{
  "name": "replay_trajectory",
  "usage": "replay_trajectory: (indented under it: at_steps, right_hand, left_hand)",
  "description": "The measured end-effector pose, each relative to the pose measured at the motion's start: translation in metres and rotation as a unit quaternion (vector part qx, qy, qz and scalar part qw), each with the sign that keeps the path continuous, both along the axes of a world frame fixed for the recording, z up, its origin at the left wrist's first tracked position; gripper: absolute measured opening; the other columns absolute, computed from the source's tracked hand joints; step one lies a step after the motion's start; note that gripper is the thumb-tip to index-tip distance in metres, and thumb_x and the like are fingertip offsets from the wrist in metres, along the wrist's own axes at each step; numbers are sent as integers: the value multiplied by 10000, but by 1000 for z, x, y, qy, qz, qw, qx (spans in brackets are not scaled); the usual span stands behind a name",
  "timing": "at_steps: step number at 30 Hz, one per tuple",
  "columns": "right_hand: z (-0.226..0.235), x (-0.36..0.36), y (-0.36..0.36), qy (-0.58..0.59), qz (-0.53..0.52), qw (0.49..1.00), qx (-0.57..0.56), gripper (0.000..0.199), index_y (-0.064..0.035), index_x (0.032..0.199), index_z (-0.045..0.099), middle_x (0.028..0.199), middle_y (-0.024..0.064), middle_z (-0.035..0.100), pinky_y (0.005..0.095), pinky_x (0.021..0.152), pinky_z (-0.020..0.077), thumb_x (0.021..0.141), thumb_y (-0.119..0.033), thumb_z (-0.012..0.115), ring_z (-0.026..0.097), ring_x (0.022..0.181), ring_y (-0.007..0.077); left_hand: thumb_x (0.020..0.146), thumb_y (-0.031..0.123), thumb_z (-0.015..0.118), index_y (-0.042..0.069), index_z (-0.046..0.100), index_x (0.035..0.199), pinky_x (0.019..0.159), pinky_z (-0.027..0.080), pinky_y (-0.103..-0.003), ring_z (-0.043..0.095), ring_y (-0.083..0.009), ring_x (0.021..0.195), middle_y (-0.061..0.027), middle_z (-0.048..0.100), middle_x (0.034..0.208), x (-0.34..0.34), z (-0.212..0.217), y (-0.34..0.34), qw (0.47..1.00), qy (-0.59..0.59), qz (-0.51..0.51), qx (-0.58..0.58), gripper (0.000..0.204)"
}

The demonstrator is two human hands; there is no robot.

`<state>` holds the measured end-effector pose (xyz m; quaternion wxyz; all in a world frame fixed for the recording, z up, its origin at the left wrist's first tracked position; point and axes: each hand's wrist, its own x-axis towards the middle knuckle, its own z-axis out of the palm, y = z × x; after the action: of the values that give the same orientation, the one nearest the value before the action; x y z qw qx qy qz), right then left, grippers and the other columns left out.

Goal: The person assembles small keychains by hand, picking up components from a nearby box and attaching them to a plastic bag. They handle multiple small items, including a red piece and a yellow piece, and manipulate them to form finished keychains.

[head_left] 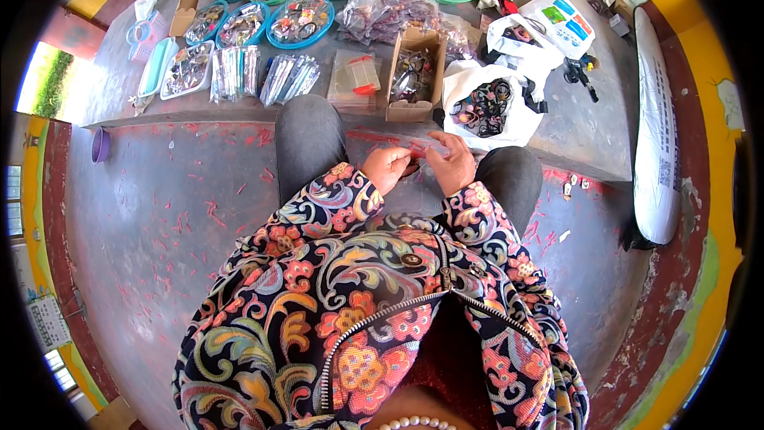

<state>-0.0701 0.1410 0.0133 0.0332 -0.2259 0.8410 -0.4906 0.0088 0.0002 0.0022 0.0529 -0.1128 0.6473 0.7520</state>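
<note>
My left hand (pixel 387 170) and my right hand (pixel 451 163) are close together above my lap, between my knees, both with pinched fingers. Between their fingertips is a small clear plastic bag (pixel 419 151) with some red at its upper edge. Something small and dark shows by the left fingertips, too small to name. Just beyond the hands, a cardboard box (pixel 395 108) holds dark hair ties. Right of it, a white bag (pixel 513 126) stands open with black and coloured hair ties inside. Flat clear bags with red strips (pixel 350 94) lie stacked left of the box.
Blue and green round baskets (pixel 300 41) of small packed items fill the platform's far left. Nearer are bundles of thin silvery packets (pixel 288 80) and a white tray (pixel 177 89). A long white wrapped roll (pixel 657 151) leans at right. Red scraps (pixel 213 211) litter the floor.
</note>
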Motion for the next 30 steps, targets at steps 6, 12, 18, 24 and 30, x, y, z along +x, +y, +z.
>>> replay_trajectory:
  at_steps: [6,12,18,24,30]
  right_hand:
    - [-16,-6,5,-413,17,886,-212,143,-23,815,620,686,-34,568,171,550,357,786,-162,601,452,603,27]
    - [-15,-3,1,-360,38,911,-200,116,-26,776,610,658,-48,542,170,528,342,790,-140,598,430,578,27]
    - [-15,-2,0,-361,41,909,-205,118,-22,774,608,646,-51,534,169,523,340,794,-138,591,422,568,26]
    - [-13,-1,-2,-203,6,972,-121,94,-40,783,606,688,4,569,244,589,410,746,-126,610,510,626,131]
    - [25,13,-7,155,80,985,13,132,-67,793,598,810,91,586,356,704,440,664,-93,611,551,785,281]
  left_hand:
    - [876,-4,355,-111,466,988,847,458,-319,533,-229,985,-147,526,993,1,-4,-3,999,17,-9,40,191]
    - [884,18,361,-101,469,1010,866,447,-330,524,-232,995,-146,524,1012,2,-1,-2,996,10,9,93,204]
    - [890,40,361,-96,489,1013,874,440,-313,517,-205,995,-141,523,1034,1,-1,-2,996,-1,-4,87,224]
    - [890,65,379,-82,505,1002,787,471,-269,550,-152,898,-107,562,962,1,-4,-5,1000,-3,-11,20,223]
    - [859,101,457,-41,560,916,607,455,-247,583,-135,688,-114,599,747,-2,-5,-1,993,36,38,-105,184]
